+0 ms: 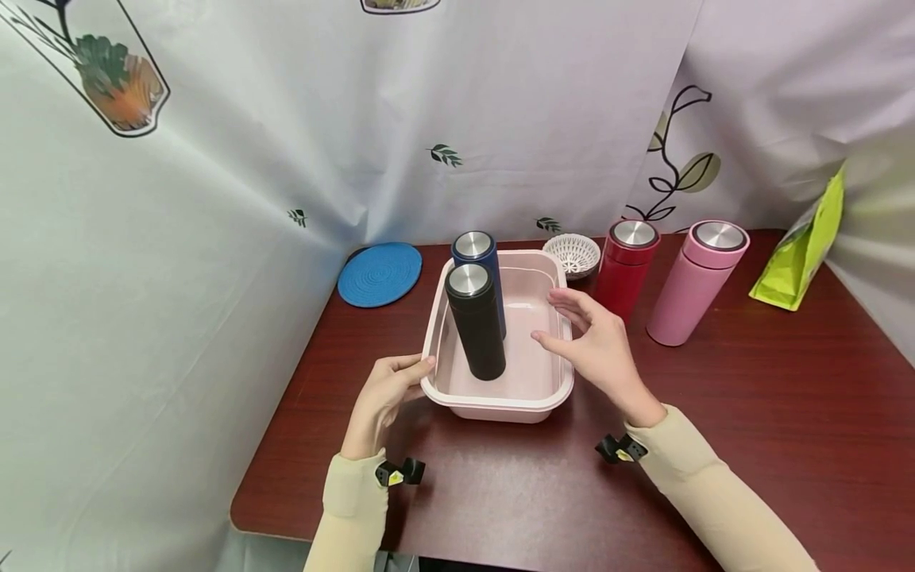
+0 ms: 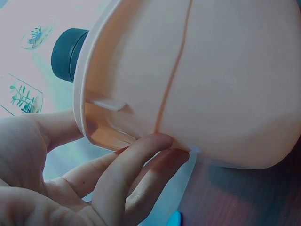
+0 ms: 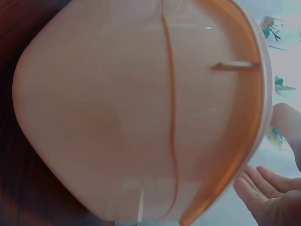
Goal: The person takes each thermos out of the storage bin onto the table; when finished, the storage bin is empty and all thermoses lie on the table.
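Note:
A pale pink plastic basin (image 1: 530, 357) stands on the table, holding a black thermos bottle (image 1: 477, 326) and a dark blue thermos bottle (image 1: 488, 256) behind it, both with silver lid tops. My left hand (image 1: 386, 397) grips the basin's left rim. In the left wrist view the thumb goes over the rim while the other fingers press the outer wall (image 2: 225, 84). Over the basin's right rim, my right hand (image 1: 596, 342) has its fingers and thumb spread apart with nothing between them. The right wrist view shows those fingers (image 3: 263, 188) beside the rim.
A red thermos bottle (image 1: 627, 270) and a pink one (image 1: 692, 290) stand right of the basin. Behind are a small white woven basket (image 1: 573, 254) and, at left, a round blue mat (image 1: 380, 275). A lime-green bag (image 1: 804, 246) leans near the patterned curtain (image 1: 515, 103).

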`<state>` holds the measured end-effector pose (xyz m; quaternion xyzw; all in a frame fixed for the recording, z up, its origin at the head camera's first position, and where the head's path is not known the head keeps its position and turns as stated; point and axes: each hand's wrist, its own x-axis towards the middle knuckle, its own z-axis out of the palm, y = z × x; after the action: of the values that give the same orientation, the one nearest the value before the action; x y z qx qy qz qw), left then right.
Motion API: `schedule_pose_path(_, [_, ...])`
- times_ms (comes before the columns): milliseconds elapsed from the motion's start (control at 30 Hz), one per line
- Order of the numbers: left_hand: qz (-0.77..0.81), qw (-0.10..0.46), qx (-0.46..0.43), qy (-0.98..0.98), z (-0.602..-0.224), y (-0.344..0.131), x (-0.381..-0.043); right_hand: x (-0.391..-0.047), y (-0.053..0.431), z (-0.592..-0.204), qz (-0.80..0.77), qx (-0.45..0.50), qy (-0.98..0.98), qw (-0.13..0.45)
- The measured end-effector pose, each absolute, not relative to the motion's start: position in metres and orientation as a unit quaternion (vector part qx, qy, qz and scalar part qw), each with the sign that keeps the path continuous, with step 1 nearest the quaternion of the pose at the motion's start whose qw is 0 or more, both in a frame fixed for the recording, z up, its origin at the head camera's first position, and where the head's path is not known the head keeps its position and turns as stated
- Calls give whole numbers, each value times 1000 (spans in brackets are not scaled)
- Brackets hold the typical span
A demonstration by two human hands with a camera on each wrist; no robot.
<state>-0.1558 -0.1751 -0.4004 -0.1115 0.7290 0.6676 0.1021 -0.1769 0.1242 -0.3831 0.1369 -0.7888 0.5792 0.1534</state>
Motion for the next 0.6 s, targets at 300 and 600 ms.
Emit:
schedule_pose_path(300, [669,101,-112,728,-401,-175,-156,-181,111,-380,590,158,-783,119])
schedule_pose_path(600, [664,102,-108,733,-400,-175,-156,-186,101,-377,584,165,-791,85])
